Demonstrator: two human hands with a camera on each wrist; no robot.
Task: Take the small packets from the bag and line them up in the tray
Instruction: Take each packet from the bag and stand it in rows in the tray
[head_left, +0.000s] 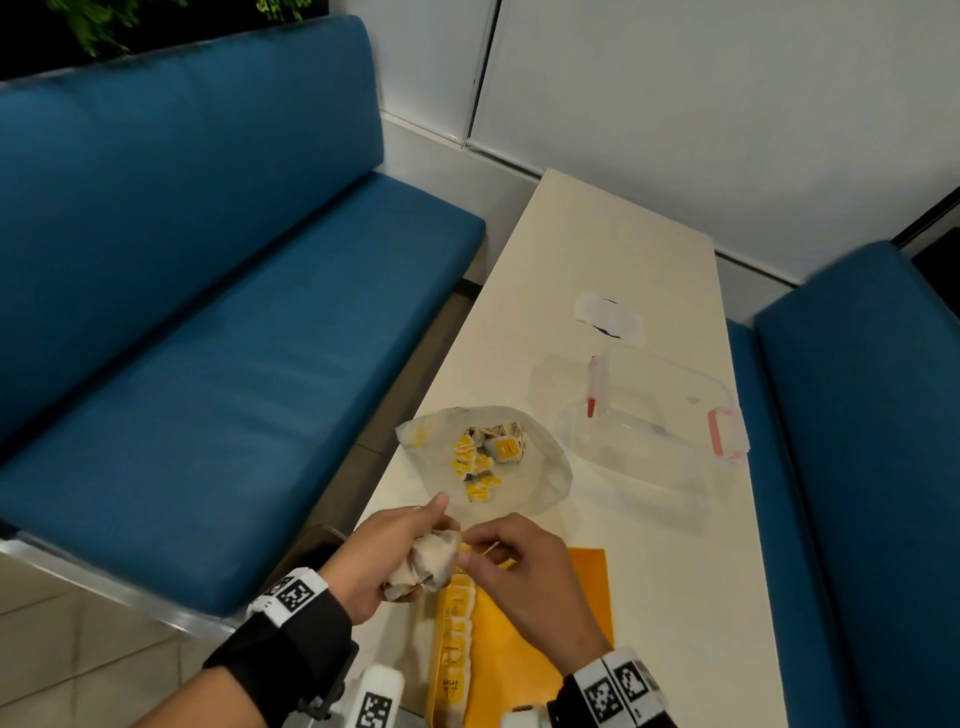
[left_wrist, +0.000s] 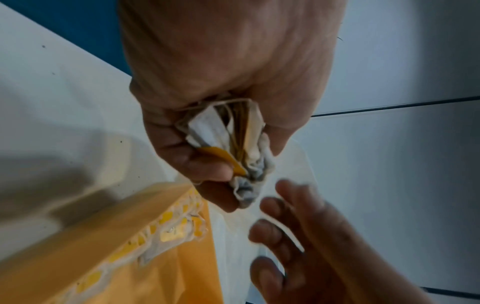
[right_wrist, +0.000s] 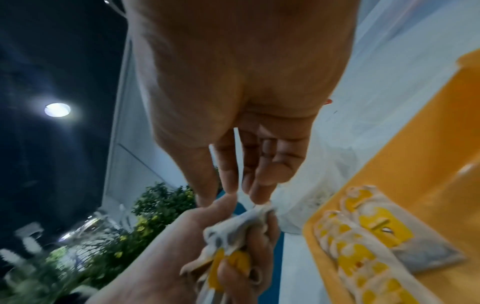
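Packets (head_left: 427, 562), small, white-and-yellow, soft paper, bunched in left hand (head_left: 382, 558) at 6 o'clock of the long cream bench (head_left: 670, 597); fingers (left_wrist: 182, 162) curled tight round the bunch, clamped on it. Right hand (head_left: 524, 566) just beside, at 3 o'clock of the left; thumb and forefinger tips (right_wrist: 231, 185) close together at the top edge of the bunch, remaining fingers loosely extended. Cannot tell whether those tips actually pinch a packet or only touch it.

Flat yellow plastic tray (head_left: 582, 597) directly beneath both hands, at 6 o'clock of the bench. Row of matching packets (head_left: 454, 644) lined up overlapping along the tray's left edge, running toward 6 o'clock.

Thin translucent plastic bag (head_left: 545, 478) lying open on the bench at 12 o'clock of the hands, loose packets (head_left: 485, 452) heaped inside. Clear plastic lidded box with pink clips (head_left: 665, 415) at 2 o'clock of the bag, apart from it. White crumpled wrapper (head_left: 608, 314) farther off at 12 o'clock of the box.

Blue padded seats (head_left: 234, 312) flanking the bench at 9 and 3 o'clock.
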